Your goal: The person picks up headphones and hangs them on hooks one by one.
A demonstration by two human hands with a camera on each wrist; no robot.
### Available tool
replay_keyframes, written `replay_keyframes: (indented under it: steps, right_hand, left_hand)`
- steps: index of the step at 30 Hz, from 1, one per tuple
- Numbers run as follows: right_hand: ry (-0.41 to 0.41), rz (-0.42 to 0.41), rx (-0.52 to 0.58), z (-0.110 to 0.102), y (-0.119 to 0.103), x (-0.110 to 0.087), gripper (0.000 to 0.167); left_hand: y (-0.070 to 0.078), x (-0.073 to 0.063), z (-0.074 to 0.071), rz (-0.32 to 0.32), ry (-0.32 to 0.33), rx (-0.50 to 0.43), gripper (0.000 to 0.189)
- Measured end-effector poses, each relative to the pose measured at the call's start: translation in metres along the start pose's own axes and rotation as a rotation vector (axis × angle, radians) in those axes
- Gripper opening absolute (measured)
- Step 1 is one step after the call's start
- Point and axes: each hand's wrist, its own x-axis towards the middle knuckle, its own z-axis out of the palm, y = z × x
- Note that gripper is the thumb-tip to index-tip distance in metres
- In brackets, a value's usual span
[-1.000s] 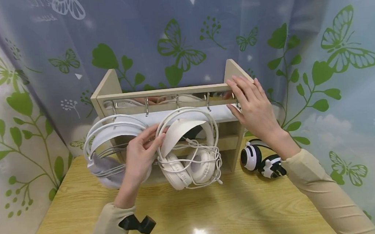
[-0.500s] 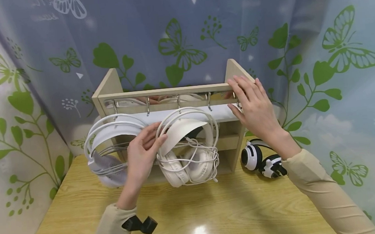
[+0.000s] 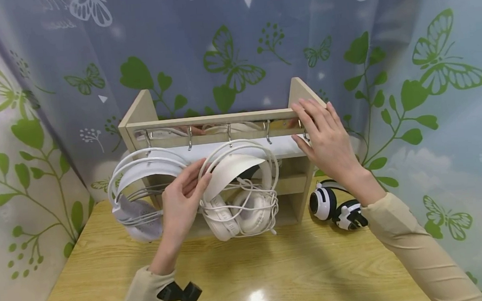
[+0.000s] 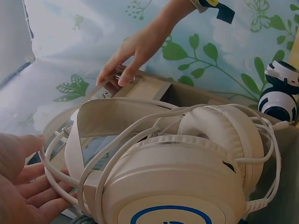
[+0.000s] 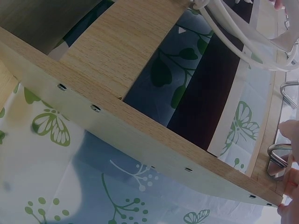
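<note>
White headphones with a cable wound around the earcups hang at the middle hook of a small wooden shelf rack. My left hand pinches the left side of their double headband, thumb in front and fingers behind. In the left wrist view, the nearer earcup bears a blue ring. My right hand rests on the rack's upper right corner, fingers fairly straight over the top edge and thumb lower in front. It lies over the rightmost hook.
A second pair of white headphones hangs at the leftmost hook, partly behind my left hand. Black-and-white headphones lie on the wooden table right of the rack. A patterned curtain stands behind.
The earcups of the middle headphones have swung slightly left and the dangling cable has settled a little. My left hand has shifted barely; my right hand stays put on the rack.
</note>
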Motion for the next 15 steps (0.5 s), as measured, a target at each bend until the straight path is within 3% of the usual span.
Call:
replay_keyframes:
  steps: [10,15]
  right_hand:
    - [0.005,0.002,-0.002,0.0008,-0.0001,-0.0010,0.072]
    - [0.012,0.003,0.002,0.0012,-0.0005,-0.0008,0.071]
  left_hand:
    - [0.0047,-0.0022,-0.0027,0.014,-0.031,0.050,0.039]
    - [0.0059,-0.0035,-0.0044,0.059,-0.043,0.123,0.039]
